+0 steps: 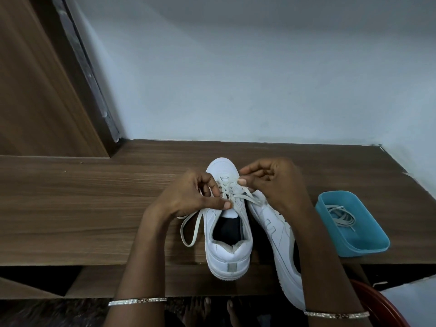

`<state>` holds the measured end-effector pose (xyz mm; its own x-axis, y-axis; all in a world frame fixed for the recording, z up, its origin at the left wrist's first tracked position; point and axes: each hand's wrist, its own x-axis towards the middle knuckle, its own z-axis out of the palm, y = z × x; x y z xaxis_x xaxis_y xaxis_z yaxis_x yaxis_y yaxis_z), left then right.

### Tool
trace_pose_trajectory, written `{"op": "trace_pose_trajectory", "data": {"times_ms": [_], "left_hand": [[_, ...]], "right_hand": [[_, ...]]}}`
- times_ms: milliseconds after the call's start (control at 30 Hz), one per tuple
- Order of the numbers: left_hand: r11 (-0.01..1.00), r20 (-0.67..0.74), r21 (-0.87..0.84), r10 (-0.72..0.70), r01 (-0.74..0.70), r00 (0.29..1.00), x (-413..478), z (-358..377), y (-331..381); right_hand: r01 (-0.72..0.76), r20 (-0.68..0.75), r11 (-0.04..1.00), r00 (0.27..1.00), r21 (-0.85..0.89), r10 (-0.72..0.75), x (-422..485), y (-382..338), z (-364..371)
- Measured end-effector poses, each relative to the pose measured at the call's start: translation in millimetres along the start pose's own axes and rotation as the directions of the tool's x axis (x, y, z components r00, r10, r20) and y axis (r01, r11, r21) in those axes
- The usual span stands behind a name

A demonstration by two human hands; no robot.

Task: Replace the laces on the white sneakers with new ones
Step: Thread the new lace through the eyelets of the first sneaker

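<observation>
L hand point(188, 194) & R hand point(276, 182), pinch-grip on flat woven lace point(236, 195) of smooth white sneaker point(227, 253)

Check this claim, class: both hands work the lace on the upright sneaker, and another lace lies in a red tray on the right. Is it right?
No: the head view shows the tray holding the other lace is blue, not red. The rest stands.

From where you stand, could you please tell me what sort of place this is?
Probably a room at home: a wood-grain ledge against a pale wall, a wooden door at left, bare feet below.
</observation>
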<state>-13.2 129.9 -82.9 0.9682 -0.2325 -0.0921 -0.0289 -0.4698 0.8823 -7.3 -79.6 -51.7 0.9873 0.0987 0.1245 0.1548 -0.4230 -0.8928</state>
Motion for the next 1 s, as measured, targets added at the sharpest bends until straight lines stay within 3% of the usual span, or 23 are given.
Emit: {"op": "trace_pose_trajectory", "data": {"times_ms": [133,300,367,433,500,567,700,1000], "left_hand": [[0.995,0.009,0.090,-0.051,0.050,0.999,0,0,-1],[0.996,0.043,-0.013,-0.091,0.091,0.995,-4,-2,2],[0.988,0.062,-0.083,-0.124,0.129,0.990,-7,-5,3],[0.975,0.079,-0.161,-0.140,0.151,0.987,-9,-7,2],[0.964,0.084,-0.205,-0.154,0.169,0.984,-10,-9,-1],[0.954,0.081,-0.235,-0.171,0.185,0.982,-10,-9,-3],[0.936,0.081,-0.284,-0.191,0.206,0.978,-11,-8,-4],[0.931,0.095,-0.298,-0.192,0.212,0.977,-10,-9,-8]], "right_hand": [[0.082,0.028,0.934,0.997,-0.348,-0.077,4,9,5],[0.071,-0.208,0.838,0.954,-0.541,-0.215,3,5,6],[0.087,-0.257,0.851,0.933,-0.518,-0.251,2,4,5],[0.076,-0.215,0.934,0.964,-0.349,-0.158,2,2,4],[0.017,-0.060,0.995,0.998,-0.099,-0.023,0,0,6],[-0.028,0.092,1.000,0.995,0.008,0.027,-3,0,9],[-0.085,0.231,0.996,0.969,-0.032,0.090,-6,-2,16],[0.044,0.202,0.960,0.979,-0.275,0.013,-7,-6,33]]}}
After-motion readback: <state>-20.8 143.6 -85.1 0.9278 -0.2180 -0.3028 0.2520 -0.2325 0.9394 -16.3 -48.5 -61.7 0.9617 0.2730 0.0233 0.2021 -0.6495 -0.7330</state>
